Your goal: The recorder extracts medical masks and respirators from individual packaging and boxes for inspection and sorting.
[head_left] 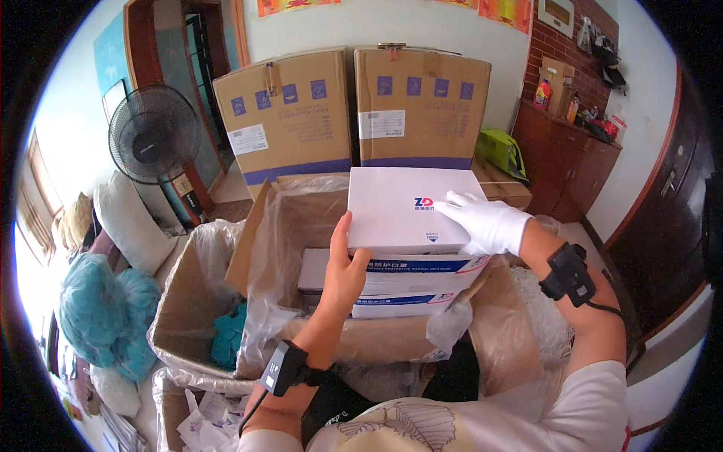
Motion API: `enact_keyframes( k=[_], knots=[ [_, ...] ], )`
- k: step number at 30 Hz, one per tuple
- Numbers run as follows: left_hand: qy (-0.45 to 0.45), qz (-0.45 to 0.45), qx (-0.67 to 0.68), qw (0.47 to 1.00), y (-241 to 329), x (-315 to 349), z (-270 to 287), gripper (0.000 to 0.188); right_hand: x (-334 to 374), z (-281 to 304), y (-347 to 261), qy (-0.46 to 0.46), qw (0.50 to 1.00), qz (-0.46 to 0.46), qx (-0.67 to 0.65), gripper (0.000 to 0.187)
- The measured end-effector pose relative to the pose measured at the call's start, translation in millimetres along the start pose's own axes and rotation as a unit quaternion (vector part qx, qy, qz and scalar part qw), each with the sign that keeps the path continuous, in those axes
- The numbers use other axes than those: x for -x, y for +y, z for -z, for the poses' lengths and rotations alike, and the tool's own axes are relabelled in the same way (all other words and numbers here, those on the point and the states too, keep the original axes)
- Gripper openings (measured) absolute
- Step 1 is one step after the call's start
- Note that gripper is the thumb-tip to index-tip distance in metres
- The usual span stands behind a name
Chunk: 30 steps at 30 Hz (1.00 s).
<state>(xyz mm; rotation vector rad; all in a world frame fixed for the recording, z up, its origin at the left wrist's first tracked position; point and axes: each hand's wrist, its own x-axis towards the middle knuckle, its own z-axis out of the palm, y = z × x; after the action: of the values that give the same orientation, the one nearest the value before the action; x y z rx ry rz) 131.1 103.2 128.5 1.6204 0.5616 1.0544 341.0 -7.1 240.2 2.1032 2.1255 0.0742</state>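
Note:
A white cardboard face-mask box [388, 207] lies on top of a stack of similar white-and-blue boxes [422, 283]. My bare left hand [345, 260] grips its near left corner, with the thumb at the front and the fingers along the left side. Across the right part of the lid, my right hand [486, 222] in a white glove lies flat with its fingers stretched out. The stack stands in an open carton [301, 196] lined with clear plastic. Another box [311, 269] sits lower in that carton, partly hidden behind my left forearm.
Two tall closed cartons [290, 113] stand at the back. Left of the open carton, a lined box [192, 279] holds teal items; nearer, another [169, 399] contains white packets. Teal bundles [94, 309] and a black fan [153, 135] stand further left. A brown cabinet [561, 158] is back right.

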Motion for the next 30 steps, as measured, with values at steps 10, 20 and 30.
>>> enact_keyframes(
  k=[10,20,30],
  knots=[
    [0.009,0.007,0.091,0.996,9,2,-5,0.069,22,-6,23,0.115,0.988,0.099,-0.024,0.041],
    [0.004,0.033,0.146,0.989,5,3,-2,0.069,28,-17,38,0.206,0.969,0.124,-0.054,0.023],
    [-0.013,0.028,0.100,0.994,7,6,-10,0.066,15,-9,25,0.071,0.995,0.062,-0.037,0.055]
  ],
)
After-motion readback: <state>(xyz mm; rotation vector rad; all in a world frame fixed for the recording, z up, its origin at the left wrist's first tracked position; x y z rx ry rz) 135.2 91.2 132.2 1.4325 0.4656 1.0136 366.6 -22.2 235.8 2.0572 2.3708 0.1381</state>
